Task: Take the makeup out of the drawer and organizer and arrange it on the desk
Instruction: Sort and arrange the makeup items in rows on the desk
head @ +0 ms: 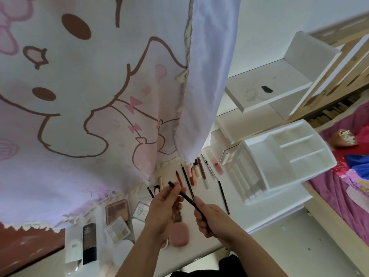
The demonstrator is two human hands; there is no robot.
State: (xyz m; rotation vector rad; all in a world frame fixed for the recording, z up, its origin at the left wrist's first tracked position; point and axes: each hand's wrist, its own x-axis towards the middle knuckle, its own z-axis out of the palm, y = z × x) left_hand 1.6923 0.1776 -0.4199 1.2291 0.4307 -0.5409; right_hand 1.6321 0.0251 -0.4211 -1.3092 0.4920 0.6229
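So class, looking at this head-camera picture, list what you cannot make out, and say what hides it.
- Label on the clear box: print too small to read.
- Small palette: mostly covered by the left hand.
- Lower end of the black pencil: hidden inside the right hand.
- Back of the desk: covered by the hanging cartoon curtain.
- Organizer drawers: fronts too blurred to see inside.

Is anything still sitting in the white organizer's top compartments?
No, the white organizer shows only bare dividers on top; the makeup lies on the desk beside it.
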